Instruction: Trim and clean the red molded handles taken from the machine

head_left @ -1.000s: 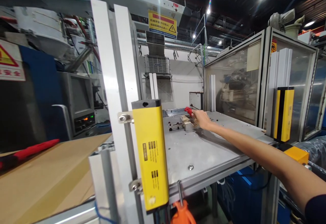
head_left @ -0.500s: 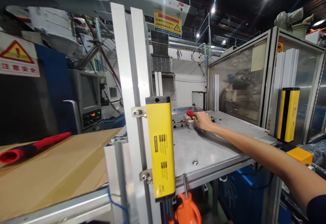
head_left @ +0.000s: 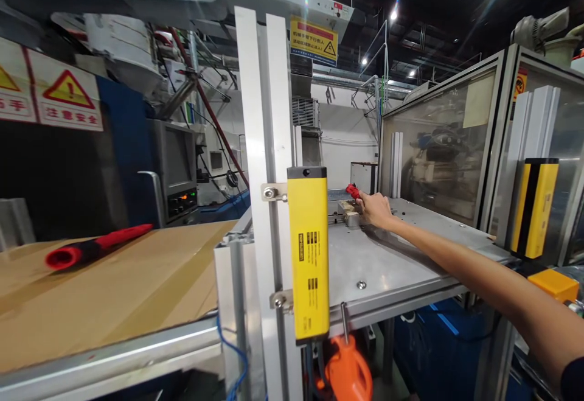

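My right hand (head_left: 376, 209) reaches from the right across the grey metal worktop. Its fingers are closed around a red part (head_left: 352, 190), whose red end shows beyond the fingertips; the hand hides the rest. Just below the hand is a small metal fixture block (head_left: 350, 213), and I cannot tell whether the red part touches it. A red and black tubular part (head_left: 98, 246) lies on the cardboard (head_left: 150, 285) at the left, its round open end towards me. My left hand is out of view.
A yellow sensor bar (head_left: 310, 255) on an upright aluminium post (head_left: 255, 145) stands in front of the worktop (head_left: 387, 264). Another yellow bar (head_left: 533, 206) is at the right. An orange object (head_left: 349, 367) hangs beneath the front edge. A glazed enclosure (head_left: 438, 139) stands behind.
The view has turned left, so the scene sits further right. My right hand still grips the red part, which appears slightly higher above the fixture block.
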A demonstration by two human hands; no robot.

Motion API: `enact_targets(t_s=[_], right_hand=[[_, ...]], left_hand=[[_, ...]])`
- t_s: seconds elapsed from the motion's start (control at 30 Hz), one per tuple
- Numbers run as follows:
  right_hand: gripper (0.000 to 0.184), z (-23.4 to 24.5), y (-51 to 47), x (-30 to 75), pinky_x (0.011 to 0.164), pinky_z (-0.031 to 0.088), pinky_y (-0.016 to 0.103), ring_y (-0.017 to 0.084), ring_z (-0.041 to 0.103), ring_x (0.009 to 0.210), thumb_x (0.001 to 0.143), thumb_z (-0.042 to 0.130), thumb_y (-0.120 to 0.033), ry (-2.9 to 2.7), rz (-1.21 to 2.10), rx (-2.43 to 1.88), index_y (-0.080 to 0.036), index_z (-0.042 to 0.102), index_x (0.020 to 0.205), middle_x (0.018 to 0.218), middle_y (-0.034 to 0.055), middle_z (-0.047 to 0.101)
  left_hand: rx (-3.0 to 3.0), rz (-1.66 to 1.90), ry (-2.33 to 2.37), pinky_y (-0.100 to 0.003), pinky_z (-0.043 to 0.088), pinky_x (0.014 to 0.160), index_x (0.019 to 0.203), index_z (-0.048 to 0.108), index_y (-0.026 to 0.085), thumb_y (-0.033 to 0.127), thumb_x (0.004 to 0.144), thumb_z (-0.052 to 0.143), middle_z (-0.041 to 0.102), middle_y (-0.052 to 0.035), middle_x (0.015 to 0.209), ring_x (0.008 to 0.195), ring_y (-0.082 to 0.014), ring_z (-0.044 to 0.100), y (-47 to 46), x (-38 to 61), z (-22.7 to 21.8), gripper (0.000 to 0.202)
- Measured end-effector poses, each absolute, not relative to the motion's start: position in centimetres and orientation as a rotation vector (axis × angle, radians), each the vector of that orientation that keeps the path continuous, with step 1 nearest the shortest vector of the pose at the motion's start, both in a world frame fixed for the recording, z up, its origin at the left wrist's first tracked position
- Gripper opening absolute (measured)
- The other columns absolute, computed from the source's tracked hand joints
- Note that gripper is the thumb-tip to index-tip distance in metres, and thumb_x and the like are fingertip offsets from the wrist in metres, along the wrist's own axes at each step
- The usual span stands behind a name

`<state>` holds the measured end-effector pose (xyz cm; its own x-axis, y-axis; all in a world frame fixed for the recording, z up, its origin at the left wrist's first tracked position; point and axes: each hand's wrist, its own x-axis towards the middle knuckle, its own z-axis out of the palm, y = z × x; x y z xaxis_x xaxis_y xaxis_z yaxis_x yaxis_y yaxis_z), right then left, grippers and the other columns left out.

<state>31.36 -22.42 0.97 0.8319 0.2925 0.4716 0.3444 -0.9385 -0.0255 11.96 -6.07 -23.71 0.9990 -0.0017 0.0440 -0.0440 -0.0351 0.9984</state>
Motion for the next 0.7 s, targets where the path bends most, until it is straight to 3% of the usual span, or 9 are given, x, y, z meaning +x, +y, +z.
enact_targets(t_s=[0.07,0.17,0.5,0.7], right_hand=[[0.035,0.9,-22.5,31.3,0.096,0.048,0.050,0.025,0.060,0.110,0.096,0.053,-0.042,-0.516,-0.688,-2.919,-0.017,0.058,0.121,0.118,0.0086,0.063],[0.032,0.7,-22.3,31.2,0.093,0.050,0.048,0.024,0.061,0.107,0.095,0.054,-0.041,-0.532,-0.632,-2.937,-0.017,0.060,0.116,0.116,0.0078,0.063],[0.038,0.0,-21.9,30.8,0.094,0.049,0.049,0.025,0.059,0.110,0.096,0.052,-0.042,-0.466,-0.658,-2.903,-0.018,0.054,0.125,0.120,0.0089,0.061],[0.036,0.1,-21.9,30.8,0.095,0.048,0.050,0.025,0.060,0.110,0.095,0.053,-0.044,-0.446,-0.580,-2.877,-0.017,0.060,0.117,0.118,0.0086,0.063]], left_hand=[[1.585,0.037,-0.059,-0.051,0.054,0.076,0.117,0.065,0.031,0.066,0.074,0.065,0.074,-0.0055,0.089,0.095,-0.0330,0.067,-5.9,12.0,-23.5,0.055],[1.541,0.023,-0.117,-0.046,0.049,0.086,0.103,0.073,0.025,0.056,0.078,0.067,0.073,-0.0050,0.078,0.090,-0.0287,0.067,-5.8,12.4,-22.9,0.039],[1.438,-0.051,-0.197,-0.035,0.043,0.081,0.096,0.073,0.028,0.041,0.088,0.062,0.074,0.0001,0.079,0.083,-0.0228,0.066,-7.0,12.6,-21.8,0.019],[1.444,-0.034,-0.198,-0.033,0.043,0.078,0.091,0.073,0.027,0.038,0.087,0.065,0.072,0.0012,0.076,0.076,-0.0200,0.064,-6.8,12.3,-20.8,0.014]])
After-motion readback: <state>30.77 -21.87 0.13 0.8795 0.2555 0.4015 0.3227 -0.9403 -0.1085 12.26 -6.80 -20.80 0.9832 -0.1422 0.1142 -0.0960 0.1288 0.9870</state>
